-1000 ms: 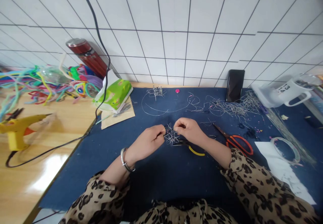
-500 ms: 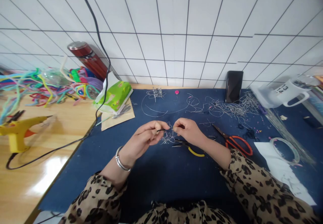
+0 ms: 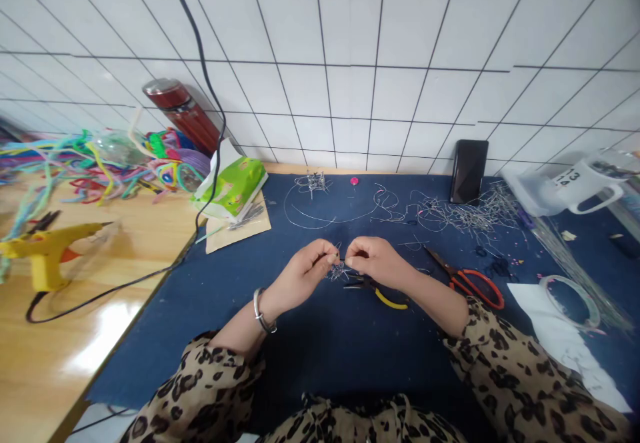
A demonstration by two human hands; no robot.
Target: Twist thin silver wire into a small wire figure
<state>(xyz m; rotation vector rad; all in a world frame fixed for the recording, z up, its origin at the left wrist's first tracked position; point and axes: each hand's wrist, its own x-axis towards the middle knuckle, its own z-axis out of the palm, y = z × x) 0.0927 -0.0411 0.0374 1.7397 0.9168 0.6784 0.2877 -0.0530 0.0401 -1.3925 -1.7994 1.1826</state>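
Note:
My left hand [image 3: 307, 271], with a silver bangle at its wrist, is closed in a pinch. It grips a thin black cord [image 3: 343, 261], of which a short bit shows between my hands. The fingers of my right hand [image 3: 376, 261] pinch the cord's other end; the fingertips nearly meet my left ones. A small tangle of silver wire [image 3: 339, 272] is just below and behind the fingertips, partly hidden; whether it is joined to the cord I cannot tell. Pliers with yellow handles [image 3: 389, 300] lie on the dark blue mat [image 3: 310, 336] under my right wrist.
Red-handled scissors [image 3: 479, 286] lie right of my forearm, near a black phone [image 3: 469, 171], loose wires [image 3: 467, 210] and a white mug [image 3: 585, 180]. Leftward are a tissue pack [image 3: 235, 188], a black cable [image 3: 213, 90], a glue gun [image 3: 47, 256] and a red flask [image 3: 183, 113].
My left hand has shifted right and its fingertips have come closer to my right hand's. Less of the black cord shows. The whole view has moved slightly.

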